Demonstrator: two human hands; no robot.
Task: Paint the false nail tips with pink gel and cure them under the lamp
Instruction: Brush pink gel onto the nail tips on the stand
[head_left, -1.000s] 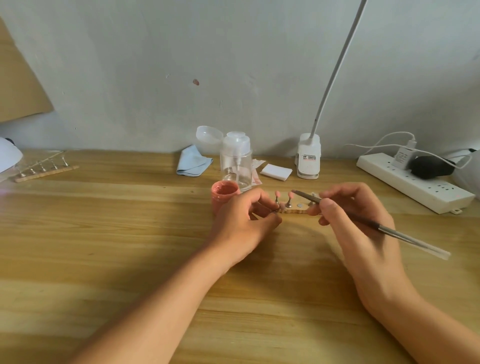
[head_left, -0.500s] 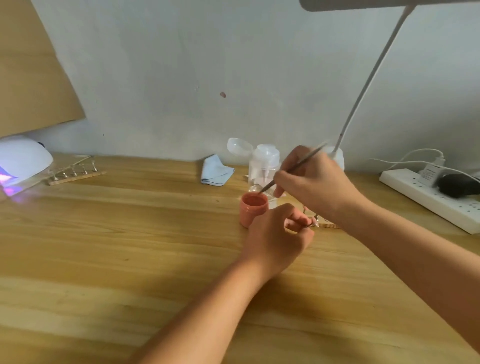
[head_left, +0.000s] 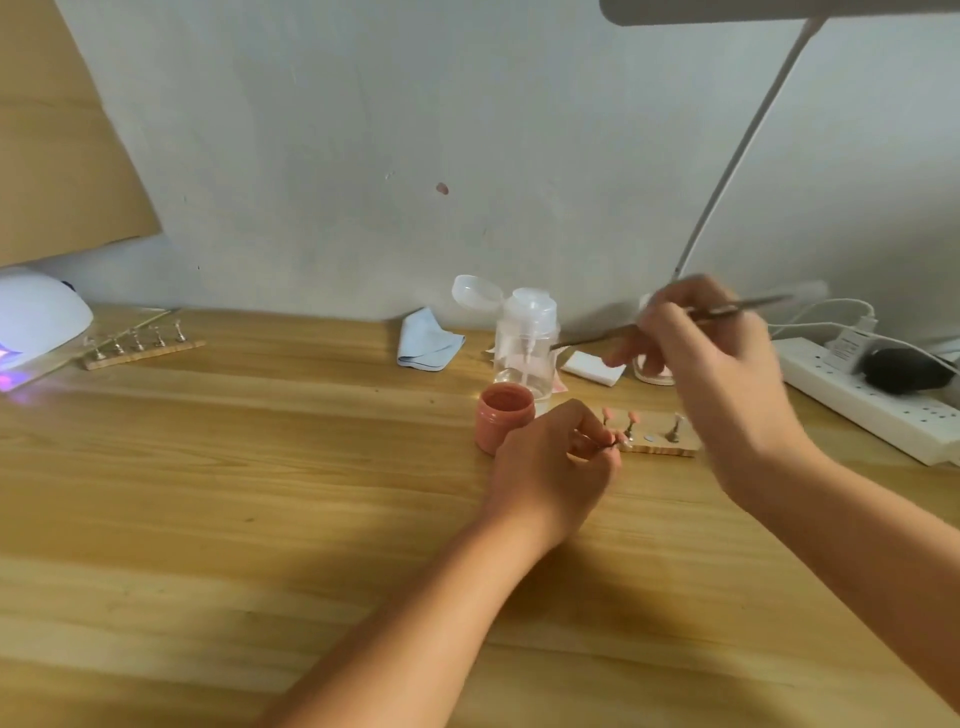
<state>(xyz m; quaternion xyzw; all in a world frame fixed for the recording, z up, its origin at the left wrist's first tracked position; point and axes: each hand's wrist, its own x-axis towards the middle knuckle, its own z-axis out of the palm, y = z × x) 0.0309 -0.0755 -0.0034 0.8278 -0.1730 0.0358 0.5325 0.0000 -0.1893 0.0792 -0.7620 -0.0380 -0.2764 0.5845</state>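
The false nail tips (head_left: 632, 417) are standing on little pegs in a wooden holder strip (head_left: 660, 448), toward the back edge of the counter (head_left: 260, 493) and right of its middle; two are showing pink. The left hand (head_left: 550, 467) is resting at the strip's left end, its grip pinched narrow on one small stand (head_left: 615, 441); I cannot tell whether that tip is coated. The open jar of pink gel (head_left: 506, 415) is sitting just beside that hand, on its left. The right hand (head_left: 722, 364) is hovering above the strip, blurred, its grip closed round a slim brush (head_left: 592, 338) whose tip is pointing left.

To me this looks like the painting step, with the brush travelling between jar and tip. The next move is asking for a steady lowering of the bristles onto the pinched tip. The curing lamp (head_left: 36, 322) is glowing violet at the counter's left edge, well apart.
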